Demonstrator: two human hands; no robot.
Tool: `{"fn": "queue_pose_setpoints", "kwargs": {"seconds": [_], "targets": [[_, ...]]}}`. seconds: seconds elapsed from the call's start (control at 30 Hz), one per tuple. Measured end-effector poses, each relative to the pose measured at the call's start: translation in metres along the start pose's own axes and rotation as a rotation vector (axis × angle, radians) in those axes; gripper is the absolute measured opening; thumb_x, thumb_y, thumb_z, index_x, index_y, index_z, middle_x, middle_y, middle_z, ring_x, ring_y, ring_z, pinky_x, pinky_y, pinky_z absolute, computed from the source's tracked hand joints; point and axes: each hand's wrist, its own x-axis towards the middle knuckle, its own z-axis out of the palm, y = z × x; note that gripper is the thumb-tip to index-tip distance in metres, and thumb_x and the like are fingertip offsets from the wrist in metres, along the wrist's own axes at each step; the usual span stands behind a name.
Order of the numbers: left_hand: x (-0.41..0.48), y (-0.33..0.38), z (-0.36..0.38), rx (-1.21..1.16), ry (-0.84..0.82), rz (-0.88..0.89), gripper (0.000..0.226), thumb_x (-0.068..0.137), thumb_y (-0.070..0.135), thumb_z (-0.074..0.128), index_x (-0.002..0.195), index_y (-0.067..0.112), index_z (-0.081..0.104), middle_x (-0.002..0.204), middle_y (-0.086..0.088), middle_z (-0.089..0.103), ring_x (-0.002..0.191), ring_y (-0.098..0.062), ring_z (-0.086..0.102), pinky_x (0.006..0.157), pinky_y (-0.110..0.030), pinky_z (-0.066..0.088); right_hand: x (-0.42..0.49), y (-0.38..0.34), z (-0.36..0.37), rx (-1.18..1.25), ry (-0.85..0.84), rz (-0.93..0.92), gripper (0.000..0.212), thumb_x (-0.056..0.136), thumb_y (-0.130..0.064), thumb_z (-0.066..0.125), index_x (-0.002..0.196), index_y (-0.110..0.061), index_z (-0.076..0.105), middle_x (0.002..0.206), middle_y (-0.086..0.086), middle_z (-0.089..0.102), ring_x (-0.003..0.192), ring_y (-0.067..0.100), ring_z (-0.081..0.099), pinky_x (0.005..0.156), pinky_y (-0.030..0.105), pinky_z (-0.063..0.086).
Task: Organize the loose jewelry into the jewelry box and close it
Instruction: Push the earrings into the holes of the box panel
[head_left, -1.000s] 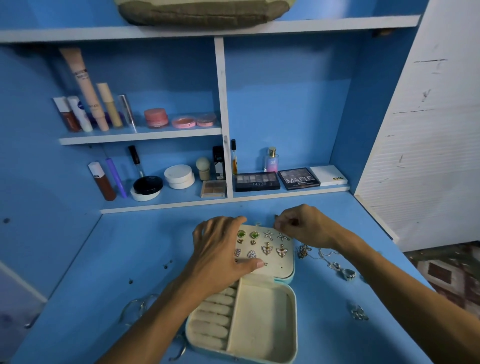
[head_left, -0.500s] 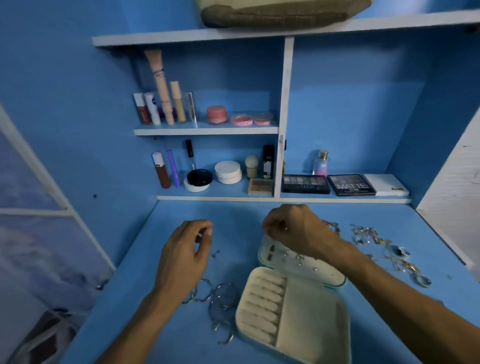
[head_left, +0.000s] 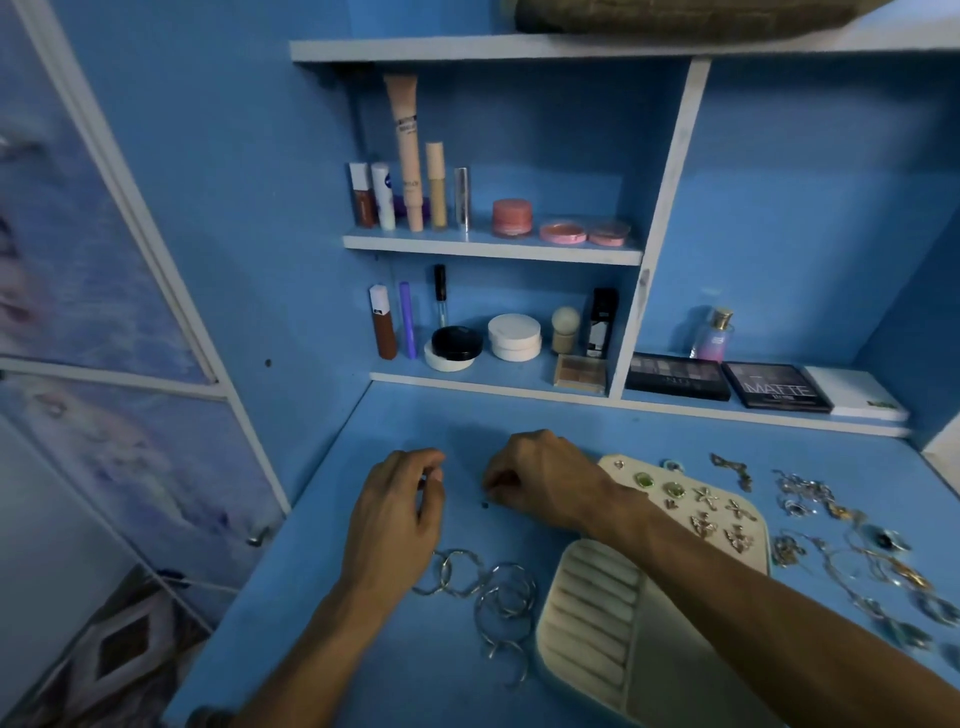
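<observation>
Two hands hover over the blue table. Left hand is half curled, fingertips pinched; what it holds I cannot tell. Right hand is clenched, fingertips near a tiny dark bit; its forearm crosses the open box. Bangles lie near left of it, loose jewelry to its right. A far palette reads MATTE.

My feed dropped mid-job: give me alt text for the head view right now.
Both hands, left hand and right hand, pinch at something tiny over the blue desk, left of the open jewelry box. Silver bangles lie beside the box; loose jewelry is scattered on its right.
</observation>
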Motion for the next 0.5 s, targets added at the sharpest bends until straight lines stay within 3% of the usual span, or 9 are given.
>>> {"fn": "queue_pose_setpoints", "kwargs": {"seconds": [0.13, 0.33, 0.5], "targets": [[0.0, -0.001, 0.0, -0.013, -0.01, 0.003, 0.021, 0.095, 0.012, 0.064, 0.115, 0.017, 0.066, 0.102, 0.006, 0.064, 0.093, -0.015, 0.059, 0.081, -0.031, 0.051, 0.001, -0.002, 0.001, -0.038, -0.003, -0.01, 0.02, 0.089, -0.023, 0.065, 0.105, -0.026, 0.077, 0.111, -0.009, 0.072, 0.106, 0.015, 0.062, 0.093, 0.036, 0.049], [0.0, -0.001, 0.0, -0.004, -0.032, 0.007, 0.02, 0.094, 0.014, 0.066, 0.114, 0.018, 0.066, 0.101, 0.007, 0.063, 0.094, -0.015, 0.058, 0.08, -0.026, 0.047, -0.001, 0.0, 0.004, -0.12, 0.015, -0.028, 0.017, 0.093, -0.03, 0.061, 0.107, -0.026, 0.071, 0.115, -0.003, 0.065, 0.108, 0.02, 0.059, 0.094, 0.038, 0.04], [0.0, 0.008, -0.002, 0.029, -0.048, 0.042, 0.02, 0.094, 0.015, 0.068, 0.113, 0.019, 0.067, 0.102, 0.009, 0.063, 0.096, -0.013, 0.057, 0.08, -0.022, 0.045, -0.013, 0.01, 0.0, 0.044, 0.119, -0.001, 0.008, 0.086, -0.023, 0.062, 0.092, -0.021, 0.067, 0.091, -0.005, 0.071, 0.086, 0.019, 0.064, 0.087, 0.038, 0.05]]}}
